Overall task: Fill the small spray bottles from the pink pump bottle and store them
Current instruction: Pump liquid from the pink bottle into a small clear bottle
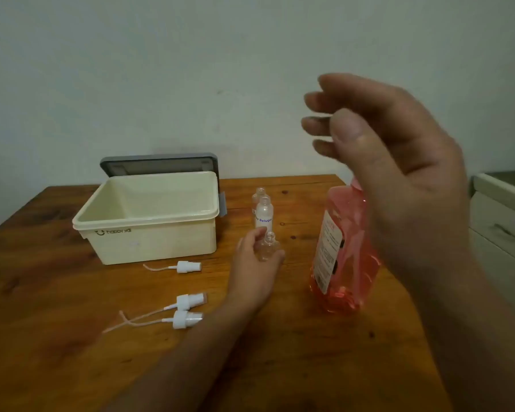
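Note:
My left hand grips a small clear spray bottle, uncapped and upright on the wooden table. Behind it stand two more small uncapped bottles, one with a white label and one clear. The pink pump bottle stands to the right; its top is hidden behind my right hand. That hand hovers in the air above it, fingers loosely bent, holding nothing. Three white spray heads with tubes lie on the table: one near the box, two nearer me.
A cream storage box stands open at the left with its grey lid propped behind it against the wall. A white drawer unit sits beyond the table's right edge.

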The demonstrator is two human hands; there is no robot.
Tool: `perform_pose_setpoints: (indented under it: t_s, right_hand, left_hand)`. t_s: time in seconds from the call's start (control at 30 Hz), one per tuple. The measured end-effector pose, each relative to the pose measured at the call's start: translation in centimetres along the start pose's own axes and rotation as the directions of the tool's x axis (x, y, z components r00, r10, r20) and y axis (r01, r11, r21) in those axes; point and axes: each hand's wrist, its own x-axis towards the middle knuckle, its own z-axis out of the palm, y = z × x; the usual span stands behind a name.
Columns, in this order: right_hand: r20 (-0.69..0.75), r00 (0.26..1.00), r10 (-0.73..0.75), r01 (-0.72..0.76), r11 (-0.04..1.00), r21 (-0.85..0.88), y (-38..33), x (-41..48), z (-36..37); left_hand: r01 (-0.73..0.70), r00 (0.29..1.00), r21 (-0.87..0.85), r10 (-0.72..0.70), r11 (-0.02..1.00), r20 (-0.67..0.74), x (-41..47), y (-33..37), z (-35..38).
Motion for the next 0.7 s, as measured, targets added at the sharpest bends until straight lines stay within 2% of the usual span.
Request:
perform_pose_setpoints:
  t_s: [0.1,0.27,0.4,0.5,0.6,0.7]
  right_hand:
    - [-0.056,0.991,-0.121,0.112,0.984,-0.135,0.0,0.8,-1.3]
    - [-0.138,0.965,-0.222,0.163,0.924,-0.347,2.0,1.9,-3.7]
    - [-0.085,0.994,-0.074,0.014,0.829,-0.559,3.7,2.3,-4.5]
    - [0.002,1.000,-0.008,0.007,0.752,-0.659,4.6,2.3,-4.4]
    - [0.034,0.997,0.073,-0.027,0.705,-0.709,5.7,2.0,-4.2]
    - [0.014,0.996,0.086,-0.052,0.719,-0.693,6.5,1.8,-4.1]
  left_hand:
    - [0.013,1.000,0.012,-0.013,1.000,0.006,0.3,0.0,0.0]
    - [0.017,1.000,0.036,-0.017,0.999,0.009,0.6,-0.1,0.2]
    - [0.028,1.000,0.077,-0.028,0.997,-0.003,0.6,-0.3,0.4]
    - [0.042,0.999,0.094,-0.041,0.995,-0.004,0.8,-0.4,0.5]
    - [0.039,0.999,0.109,-0.039,0.993,-0.001,1.0,-0.4,0.6]
    - [0.029,1.000,0.117,-0.029,0.993,0.002,1.0,-0.5,0.7]
